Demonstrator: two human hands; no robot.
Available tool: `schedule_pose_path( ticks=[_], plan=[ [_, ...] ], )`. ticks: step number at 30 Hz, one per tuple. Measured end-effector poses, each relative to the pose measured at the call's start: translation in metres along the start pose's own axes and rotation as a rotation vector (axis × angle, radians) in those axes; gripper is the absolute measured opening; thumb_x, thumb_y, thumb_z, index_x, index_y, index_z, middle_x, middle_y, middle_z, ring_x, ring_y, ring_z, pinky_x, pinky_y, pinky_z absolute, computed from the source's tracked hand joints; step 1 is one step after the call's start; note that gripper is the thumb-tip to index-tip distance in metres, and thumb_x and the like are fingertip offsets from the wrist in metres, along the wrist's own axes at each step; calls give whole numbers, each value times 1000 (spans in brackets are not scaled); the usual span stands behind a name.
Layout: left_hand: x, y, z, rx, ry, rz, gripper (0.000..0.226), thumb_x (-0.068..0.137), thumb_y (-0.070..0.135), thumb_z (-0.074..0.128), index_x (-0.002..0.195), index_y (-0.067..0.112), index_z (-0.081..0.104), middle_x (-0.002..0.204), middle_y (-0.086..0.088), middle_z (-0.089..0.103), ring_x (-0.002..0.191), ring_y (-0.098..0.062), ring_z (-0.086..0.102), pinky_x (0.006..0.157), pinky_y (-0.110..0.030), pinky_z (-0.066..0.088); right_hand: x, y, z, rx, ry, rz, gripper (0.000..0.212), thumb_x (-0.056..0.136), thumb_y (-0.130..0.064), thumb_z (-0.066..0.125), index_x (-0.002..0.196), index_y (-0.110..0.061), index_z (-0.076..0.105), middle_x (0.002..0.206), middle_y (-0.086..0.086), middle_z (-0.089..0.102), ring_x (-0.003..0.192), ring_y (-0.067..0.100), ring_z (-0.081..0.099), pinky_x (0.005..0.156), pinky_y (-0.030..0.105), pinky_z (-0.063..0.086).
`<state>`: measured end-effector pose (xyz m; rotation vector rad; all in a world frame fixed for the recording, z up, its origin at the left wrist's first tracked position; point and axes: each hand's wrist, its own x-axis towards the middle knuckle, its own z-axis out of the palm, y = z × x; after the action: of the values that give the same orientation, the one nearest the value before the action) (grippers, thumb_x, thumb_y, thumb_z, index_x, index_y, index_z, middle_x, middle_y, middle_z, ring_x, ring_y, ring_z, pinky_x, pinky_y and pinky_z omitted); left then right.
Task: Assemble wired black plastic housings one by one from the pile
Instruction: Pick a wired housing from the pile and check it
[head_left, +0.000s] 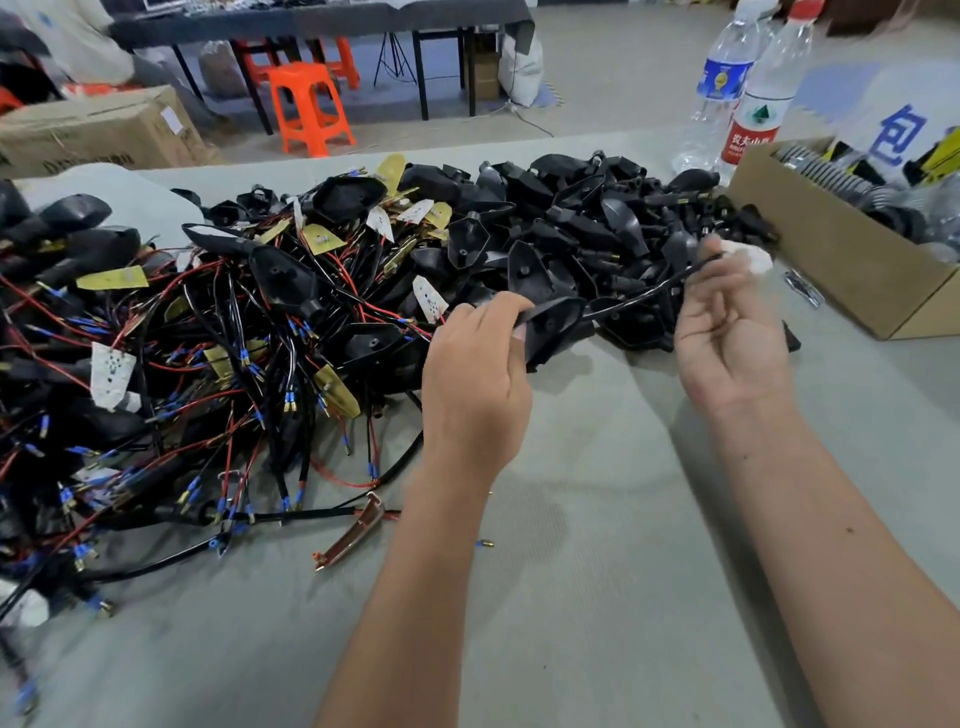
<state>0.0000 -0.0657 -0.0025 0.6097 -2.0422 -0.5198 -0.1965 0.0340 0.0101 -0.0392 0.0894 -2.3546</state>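
Grey-green cloth covers the table (597, 519), which bears a pile (322, 291) of black housings and red and black wires, with a cardboard box (841, 260) at right. Left hand (475, 384): fingers curled round a black housing (550, 327), gripped at its left edge just above the cloth. Right hand (732, 332): palm up, fingertips pinching the black cable (649, 293) that runs from the housing, beside a blurred white piece at the fingertips.
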Motion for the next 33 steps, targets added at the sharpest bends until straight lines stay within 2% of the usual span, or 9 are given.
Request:
schedule_pose_path(
  ticks=[3,8,10,13,19,23,27,29,33],
  plan=[
    [6,15,-3,-262,40,-119,18,106,9,42,101,8,60,67,8,46,57,-14,40,56,-33,30,0,13,-10,-534,4,-27,47,86,-16,78,124,6,61,123,25,69,89,15,73,74,18,59],
    [27,31,-16,-1233,141,-655,16,110,6,36,103,5,51,73,-5,57,48,-10,37,38,-21,29,-21,48,-22,-1080,-182,72,57,80,-50,79,122,-13,67,110,10,74,68,14,65,55,22,53],
    [28,30,-18,-1339,150,-761,16,109,3,35,106,4,51,76,-7,57,50,-9,39,41,-18,32,-35,57,-25,-1200,-338,187,50,87,-53,75,117,-13,72,96,15,71,55,14,58,47,19,45],
    [21,26,-11,-1232,127,-837,19,107,-1,37,102,7,53,79,-8,55,52,-10,46,47,-21,42,-48,67,-25,-1310,-482,361,19,91,-30,77,103,-15,75,67,17,65,41,12,49,44,21,40],
    [7,13,3,-995,76,-791,10,108,6,44,106,7,54,86,-3,71,76,-19,76,69,-34,63,-52,75,-21,-1493,-392,416,21,92,-7,74,108,1,65,61,15,67,40,16,46,47,30,30],
    [3,3,7,-758,20,-589,12,106,3,45,99,8,54,99,-14,70,95,-26,74,82,-38,61,-52,77,-23,-1472,-332,366,10,92,1,69,102,0,65,59,11,66,40,15,47,42,26,37],
    [-8,-6,6,-185,243,-250,15,99,0,44,101,11,55,84,0,61,76,-20,63,70,-34,51,-49,75,-23,-1315,-247,251,8,94,7,65,96,0,65,62,10,66,44,13,53,43,19,44],
    [-13,-6,4,-176,302,-252,13,102,4,40,103,11,51,75,1,56,63,-23,61,58,-44,50,-46,72,-23,-1198,-216,241,6,97,2,64,91,-1,65,71,10,70,52,11,60,48,17,47],
    [-21,-15,-1,-170,189,-260,7,103,8,45,102,12,50,72,9,53,62,-9,52,57,-23,37,-45,69,-21,-1000,-192,239,6,86,-8,70,89,-5,65,76,7,72,66,13,72,56,14,53]
  ],
)
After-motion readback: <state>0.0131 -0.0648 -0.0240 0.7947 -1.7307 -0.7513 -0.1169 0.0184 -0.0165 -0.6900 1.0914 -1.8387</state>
